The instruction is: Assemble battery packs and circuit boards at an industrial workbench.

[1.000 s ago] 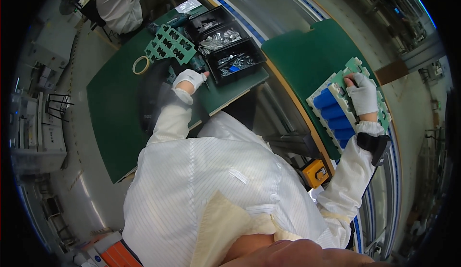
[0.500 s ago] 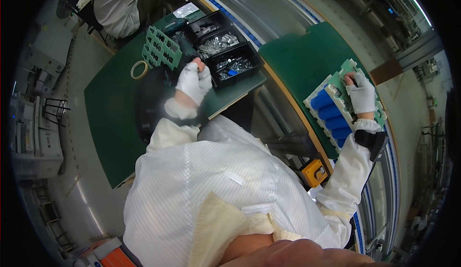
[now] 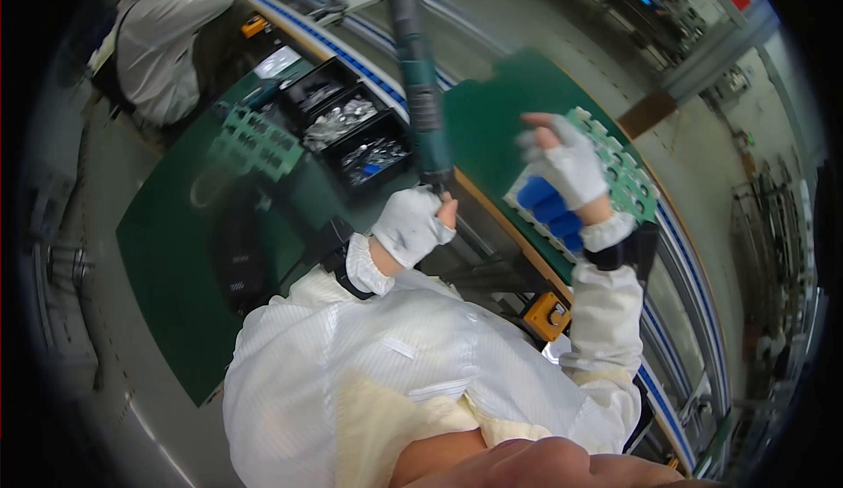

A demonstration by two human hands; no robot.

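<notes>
My left hand, in a white glove with bare fingertips, is closed round the lower end of a long teal-and-black electric screwdriver. The tool reaches up past the top of the picture and is slightly blurred. My right hand, gloved the same way, hovers by the battery pack with fingers apart, somewhat smeared by motion; nothing shows in it. Blue cells sit side by side in the pack between pale green plastic holders. The hand and wrist hide part of the pack.
Black bins of small metal parts stand on the left green table. A green plastic holder and a tape ring lie nearby. An orange switch box is at the bench edge. A co-worker is at far left.
My left hand has moved right from beside the bins, with the electric screwdriver now raised in it. My right hand has come off the pack's top, leftward, and its fingers have spread. The view has shifted.
</notes>
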